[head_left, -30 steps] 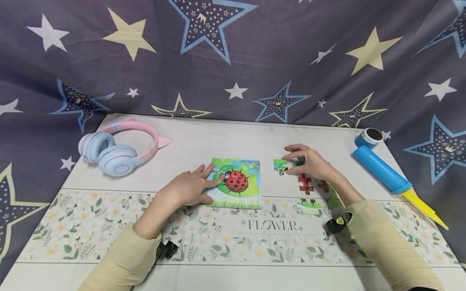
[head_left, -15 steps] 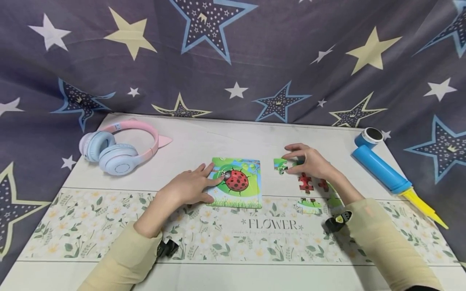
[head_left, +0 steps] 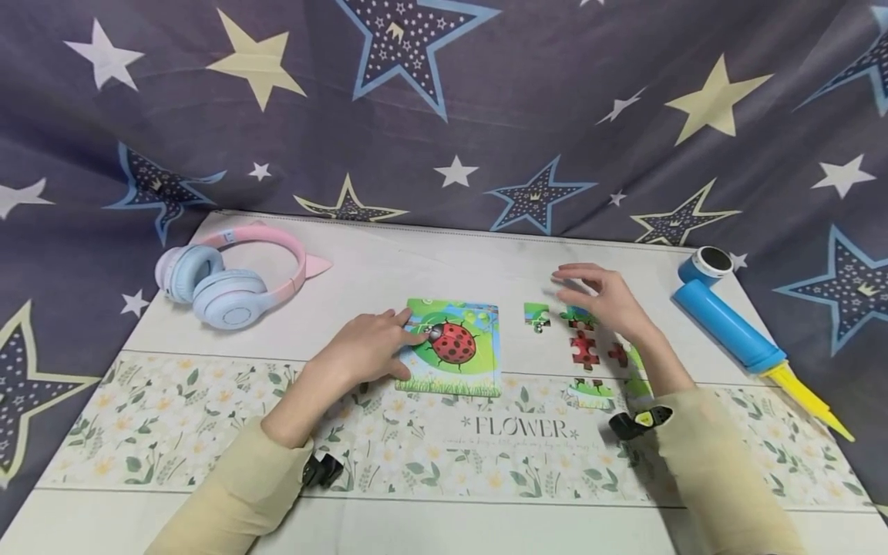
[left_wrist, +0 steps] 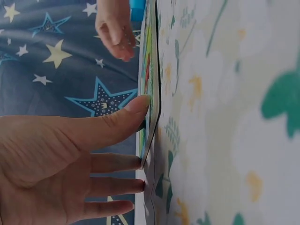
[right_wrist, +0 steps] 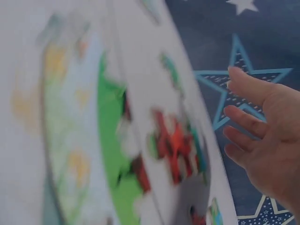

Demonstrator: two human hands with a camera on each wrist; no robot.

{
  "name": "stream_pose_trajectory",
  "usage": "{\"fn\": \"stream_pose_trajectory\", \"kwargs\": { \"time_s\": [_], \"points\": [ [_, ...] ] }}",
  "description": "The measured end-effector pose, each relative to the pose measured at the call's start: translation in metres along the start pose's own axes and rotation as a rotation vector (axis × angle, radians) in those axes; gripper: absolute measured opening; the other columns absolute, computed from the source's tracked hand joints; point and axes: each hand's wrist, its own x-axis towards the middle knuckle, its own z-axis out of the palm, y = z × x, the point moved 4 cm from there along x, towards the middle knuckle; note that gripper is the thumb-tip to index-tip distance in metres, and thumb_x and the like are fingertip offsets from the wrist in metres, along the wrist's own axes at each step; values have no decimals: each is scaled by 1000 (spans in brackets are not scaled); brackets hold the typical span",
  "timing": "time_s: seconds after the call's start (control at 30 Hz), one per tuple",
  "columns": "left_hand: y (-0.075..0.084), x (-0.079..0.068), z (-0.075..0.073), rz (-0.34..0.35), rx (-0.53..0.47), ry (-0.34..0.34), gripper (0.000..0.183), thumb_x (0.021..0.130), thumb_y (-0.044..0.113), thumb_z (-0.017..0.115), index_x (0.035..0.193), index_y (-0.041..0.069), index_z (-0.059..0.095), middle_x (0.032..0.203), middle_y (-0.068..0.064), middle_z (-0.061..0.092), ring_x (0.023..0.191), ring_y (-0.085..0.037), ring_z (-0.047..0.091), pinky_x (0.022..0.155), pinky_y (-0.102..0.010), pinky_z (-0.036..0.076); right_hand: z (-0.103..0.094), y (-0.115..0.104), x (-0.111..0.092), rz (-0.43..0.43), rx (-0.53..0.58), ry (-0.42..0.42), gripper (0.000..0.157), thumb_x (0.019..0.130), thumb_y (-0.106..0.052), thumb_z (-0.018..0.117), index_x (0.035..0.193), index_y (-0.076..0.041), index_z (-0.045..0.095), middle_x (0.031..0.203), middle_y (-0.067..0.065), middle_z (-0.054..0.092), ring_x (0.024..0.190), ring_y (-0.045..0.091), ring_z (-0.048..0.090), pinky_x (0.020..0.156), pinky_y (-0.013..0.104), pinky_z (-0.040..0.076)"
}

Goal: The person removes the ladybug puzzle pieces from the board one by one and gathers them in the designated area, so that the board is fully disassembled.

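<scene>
My left hand (head_left: 364, 347) rests its fingers and thumb on the left side of a square ladybug puzzle picture (head_left: 454, 343). In the left wrist view, the thumb lies on the near edge of the thin board, other fingers extended beside it. My right hand (head_left: 613, 304) hovers over loose puzzle pieces at the right, fingers spread and holding nothing. A green-and-blue corner piece (head_left: 534, 311) lies left of it. Below the hand are a red piece (head_left: 585, 351), another red piece (head_left: 617, 354) and a grassy piece (head_left: 593, 393). The right wrist view shows these pieces blurred.
Pink-and-blue cat-ear headphones (head_left: 243, 285) lie at the back left of the table. A blue tube with a yellow nozzle (head_left: 728, 324) lies at the right, near a blue cylinder (head_left: 705, 266). A star-patterned curtain (head_left: 444, 116) hangs behind.
My right hand has let go of the corner piece, lifted and moved slightly right, so the pieces beneath show more. My left hand stays on the ladybug picture.
</scene>
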Motion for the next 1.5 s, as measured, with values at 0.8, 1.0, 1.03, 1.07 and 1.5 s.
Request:
{"fn": "stream_pose_trajectory", "kwargs": {
  "time_s": [0.8,1.0,1.03,1.07,1.5],
  "points": [
    [-14,3,8,-138,-71,-46,93,98,55,63,166,8,18,173,-20,8,161,-44,8,128,-65,18,113,-102,25,-77,77,-42,46,95,-11,74,139,-5,64,132,18,70,117,36,69,102,47,58],
    [-15,3,9,-157,-68,-59,91,99,56,60,166,11,18,173,-19,8,161,-43,7,128,-65,19,146,-105,22,-65,24,-158,48,97,-15,72,143,-9,61,129,15,72,116,30,70,99,46,59],
    [-15,4,9,-159,-66,-63,91,99,56,60,166,11,18,174,-19,8,161,-43,7,128,-65,19,149,-105,21,-59,19,-165,48,97,-15,72,143,-9,61,129,14,72,115,29,70,98,46,59],
    [-14,4,9,-160,-65,-65,90,99,56,60,166,11,18,174,-19,8,161,-43,7,128,-65,19,152,-104,20,-51,14,-170,48,97,-15,73,143,-10,61,128,13,72,115,29,70,97,45,59],
    [-14,3,8,-158,-66,-71,94,97,57,63,166,12,19,173,-20,9,161,-43,9,128,-64,20,166,-106,14,-11,-54,-120,52,86,-11,84,136,-7,68,120,9,76,106,23,73,93,38,61]
  ]
}}
